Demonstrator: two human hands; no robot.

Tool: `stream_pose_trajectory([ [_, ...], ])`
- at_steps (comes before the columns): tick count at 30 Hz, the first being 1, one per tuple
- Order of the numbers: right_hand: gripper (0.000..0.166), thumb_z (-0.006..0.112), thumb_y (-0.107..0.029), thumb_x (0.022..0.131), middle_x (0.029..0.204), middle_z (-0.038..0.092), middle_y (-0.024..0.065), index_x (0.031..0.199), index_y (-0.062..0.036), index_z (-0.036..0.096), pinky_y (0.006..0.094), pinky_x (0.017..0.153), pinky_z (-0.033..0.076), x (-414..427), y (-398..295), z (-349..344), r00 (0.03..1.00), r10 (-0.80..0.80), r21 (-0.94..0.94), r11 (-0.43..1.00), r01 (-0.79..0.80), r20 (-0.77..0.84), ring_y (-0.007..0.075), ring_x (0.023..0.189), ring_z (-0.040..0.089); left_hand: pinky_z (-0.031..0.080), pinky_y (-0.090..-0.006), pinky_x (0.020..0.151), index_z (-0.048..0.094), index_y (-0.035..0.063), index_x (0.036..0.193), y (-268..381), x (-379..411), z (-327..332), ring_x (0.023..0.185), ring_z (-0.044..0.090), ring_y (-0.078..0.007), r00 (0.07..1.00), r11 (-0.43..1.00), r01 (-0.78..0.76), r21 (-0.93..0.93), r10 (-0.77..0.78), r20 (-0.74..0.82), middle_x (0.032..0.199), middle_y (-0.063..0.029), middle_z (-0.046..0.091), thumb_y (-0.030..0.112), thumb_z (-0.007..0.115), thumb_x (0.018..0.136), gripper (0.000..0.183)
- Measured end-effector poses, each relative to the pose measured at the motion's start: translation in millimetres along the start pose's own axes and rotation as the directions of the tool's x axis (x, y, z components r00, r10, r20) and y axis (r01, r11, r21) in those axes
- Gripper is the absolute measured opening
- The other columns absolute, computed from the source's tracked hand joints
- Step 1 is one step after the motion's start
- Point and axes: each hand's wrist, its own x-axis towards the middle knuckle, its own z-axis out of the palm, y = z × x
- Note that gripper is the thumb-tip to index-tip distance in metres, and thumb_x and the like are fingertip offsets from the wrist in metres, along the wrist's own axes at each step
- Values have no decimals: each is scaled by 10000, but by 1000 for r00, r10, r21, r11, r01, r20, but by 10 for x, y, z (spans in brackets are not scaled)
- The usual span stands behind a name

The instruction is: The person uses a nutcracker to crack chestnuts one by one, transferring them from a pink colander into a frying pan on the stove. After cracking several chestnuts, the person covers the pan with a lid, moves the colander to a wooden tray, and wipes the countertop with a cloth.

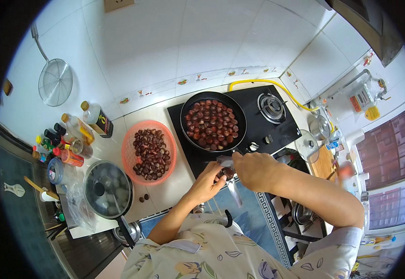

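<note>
My left hand (206, 183) pinches a dark brown chestnut (227, 173) in front of the cooktop's front edge. Close against it, my right hand (256, 171) grips a metal hand tool (225, 160) with a flat grey part over the chestnut. A shiny metal bar (234, 193) sticks out below; whether it belongs to the same tool I cannot tell. Just beyond my hands, a black frying pan (243, 134) holds many reddish-brown chestnuts (211, 123) on the left burner. A pink plastic basket (128, 150) to the left contains more chestnuts (152, 153).
Two loose chestnuts (144, 198) lie on the counter near a glass-lidded pan (107, 190). Several bottles (97, 120) stand at the back left. Right of the frying pan are a bare gas burner (271, 107) and a yellow hose (289, 93). A wire skimmer (55, 82) hangs on the wall.
</note>
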Motion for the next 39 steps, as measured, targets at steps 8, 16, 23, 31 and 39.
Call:
stream_pose_trajectory([
  [8, 232, 528, -39, 767, 815, 629, 238, 957, 80, 467, 429, 674, 522, 94, -103, -79, 999, 38, -39, 999, -37, 13, 370, 787, 643, 495, -236, 593, 288, -14, 1194, -73, -8, 433, 683, 597, -110, 923, 949, 43, -314, -158, -352, 847, -95, 622, 22, 725, 718, 647],
  [16, 238, 534, -38, 755, 820, 629, 221, 956, 71, 469, 419, 674, 526, 148, -107, -59, 999, 33, -74, 997, -31, 25, 357, 788, 644, 496, -231, 592, 402, -44, 1151, -32, 32, 438, 661, 606, -92, 895, 940, 123, -318, -244, -373, 803, -88, 643, 13, 673, 740, 496],
  [23, 237, 529, -34, 752, 822, 627, 219, 958, 68, 471, 417, 672, 525, 160, -122, -92, 999, 24, -74, 997, -22, 33, 357, 796, 641, 478, -212, 578, 396, -54, 1162, -141, 20, 470, 644, 584, -73, 892, 943, 102, -318, -228, -389, 795, -89, 638, 18, 657, 755, 489],
  [31, 232, 516, -37, 758, 818, 627, 221, 960, 66, 470, 415, 669, 526, 199, -105, -66, 997, 54, -89, 995, -49, 54, 357, 786, 642, 480, -205, 603, 382, -49, 1186, -279, 22, 542, 690, 582, -74, 894, 926, 51, -374, -209, -396, 813, -81, 628, 4, 649, 760, 505],
  [39, 216, 474, -98, 796, 785, 629, 231, 928, 74, 488, 428, 664, 523, 188, -95, 8, 997, 83, -56, 995, -83, 2, 371, 765, 642, 499, -251, 717, 327, -29, 1285, -332, -42, 574, 860, 575, -117, 937, 799, 15, -601, -221, -270, 1000, -90, 573, -5, 560, 782, 554],
])
